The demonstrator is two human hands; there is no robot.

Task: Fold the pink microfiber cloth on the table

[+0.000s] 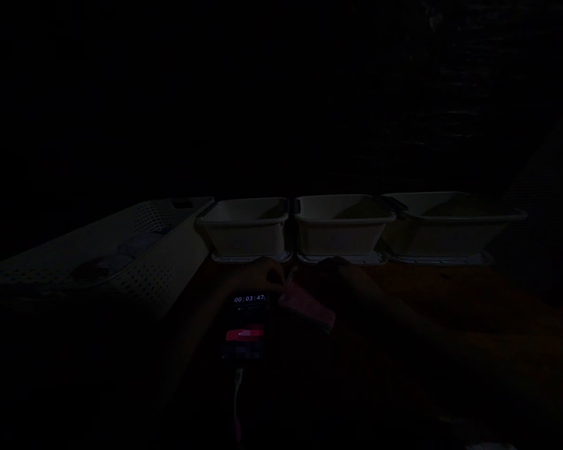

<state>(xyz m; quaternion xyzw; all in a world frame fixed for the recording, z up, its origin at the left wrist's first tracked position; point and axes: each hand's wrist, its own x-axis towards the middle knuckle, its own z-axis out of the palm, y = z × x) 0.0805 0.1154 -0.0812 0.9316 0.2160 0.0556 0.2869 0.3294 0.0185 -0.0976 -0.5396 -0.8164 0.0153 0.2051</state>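
The picture is very dark. My left hand [258, 277] lies just above a lit phone [248, 325] that shows a timer and a red band. My right hand [342, 275] is beside it, touching a reddish flat thing [307, 306], perhaps a cloth or sponge. Both hands appear to meet at that thing's upper end. Their fingers are too dark to read. A white cable [237, 390] runs from the phone toward me.
Three white rectangular tubs stand in a row behind the hands: left [246, 228], middle [342, 226], right [445, 224]. A large white perforated basket [136, 256] lies to the left. The table [450, 300] looks reddish brown.
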